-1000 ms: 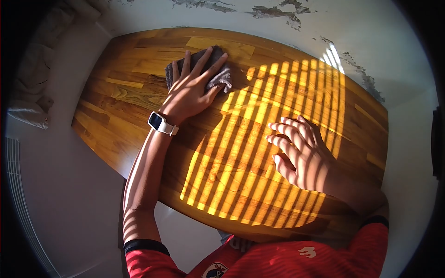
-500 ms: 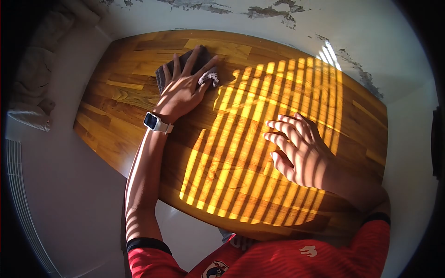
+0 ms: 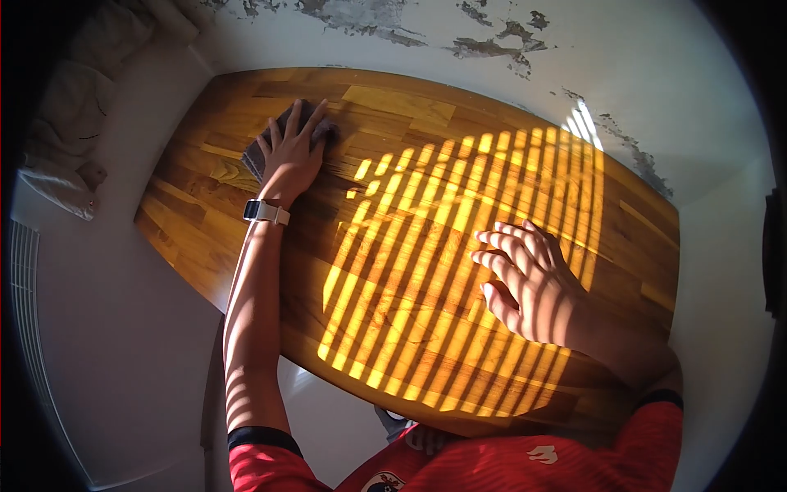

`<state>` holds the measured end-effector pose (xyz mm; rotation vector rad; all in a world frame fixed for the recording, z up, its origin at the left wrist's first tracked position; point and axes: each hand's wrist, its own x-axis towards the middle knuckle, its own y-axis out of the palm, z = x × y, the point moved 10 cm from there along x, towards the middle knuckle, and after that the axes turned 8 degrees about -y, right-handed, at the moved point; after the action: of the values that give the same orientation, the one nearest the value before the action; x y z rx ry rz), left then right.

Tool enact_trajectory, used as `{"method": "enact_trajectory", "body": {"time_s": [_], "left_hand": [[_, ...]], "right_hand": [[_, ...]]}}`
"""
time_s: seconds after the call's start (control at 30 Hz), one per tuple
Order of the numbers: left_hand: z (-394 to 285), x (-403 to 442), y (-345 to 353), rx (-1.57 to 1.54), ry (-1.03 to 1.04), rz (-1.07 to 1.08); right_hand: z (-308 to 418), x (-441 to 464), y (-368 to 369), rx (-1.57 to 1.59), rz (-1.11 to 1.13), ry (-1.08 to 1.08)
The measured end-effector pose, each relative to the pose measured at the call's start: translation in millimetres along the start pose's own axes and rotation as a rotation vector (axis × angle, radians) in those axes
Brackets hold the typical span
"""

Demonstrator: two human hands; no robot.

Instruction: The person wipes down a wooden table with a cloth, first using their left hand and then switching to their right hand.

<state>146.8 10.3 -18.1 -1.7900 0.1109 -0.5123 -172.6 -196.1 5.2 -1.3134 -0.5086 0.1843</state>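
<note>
My left hand [image 3: 293, 160] lies flat with its fingers spread over a dark grey cloth [image 3: 256, 157], pressing it onto the wooden table [image 3: 402, 111] near the far left edge. Parts of the cloth show around the fingers; the rest is hidden under the hand. A watch with a pale strap [image 3: 266, 212] circles my left wrist. My right hand [image 3: 533, 283] rests palm down on the right half of the table, fingers loosely stretched and apart, with nothing in it. Striped sunlight falls across it.
A white wall with peeling paint [image 3: 500, 45] runs along the table's far edge. Another wall [image 3: 721, 262] stands close on the right. Pale fabric [image 3: 70, 123] hangs or lies at the left, above a white slatted grille [image 3: 25, 279].
My left hand has slid left over the tabletop with the cloth under it. My right hand stays in the same place on the table. The view has shifted slightly.
</note>
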Motion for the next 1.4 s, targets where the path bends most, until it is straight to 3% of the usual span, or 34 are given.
{"method": "enact_trajectory", "body": {"time_s": [0.4,0.67,0.77,0.87,1.0,1.1,1.3,1.4], "left_hand": [[-60,-23,4,0.07,0.108,0.084],[39,16,4,0.138,-0.203,0.109],[49,14,4,0.128,-0.211,0.088],[3,-9,2,0.154,-0.127,0.145],[-116,-63,1,0.012,0.257,0.138],[-136,-68,-4,-0.05,0.31,0.112],[-15,18,15,0.085,-0.056,0.076],[-24,29,20,0.102,-0.093,0.07]], "right_hand": [[-1,2,0,0.012,-0.01,0.0],[2,2,-3,-0.011,-0.012,-0.014],[0,0,1,0.014,-0.016,0.0],[1,-1,1,-0.015,-0.002,0.001],[-3,-3,6,-0.003,0.027,0.016],[-4,-3,9,-0.023,0.059,0.013],[-2,-1,4,-0.028,0.031,0.01],[6,0,2,-0.045,0.056,-0.008]]}}
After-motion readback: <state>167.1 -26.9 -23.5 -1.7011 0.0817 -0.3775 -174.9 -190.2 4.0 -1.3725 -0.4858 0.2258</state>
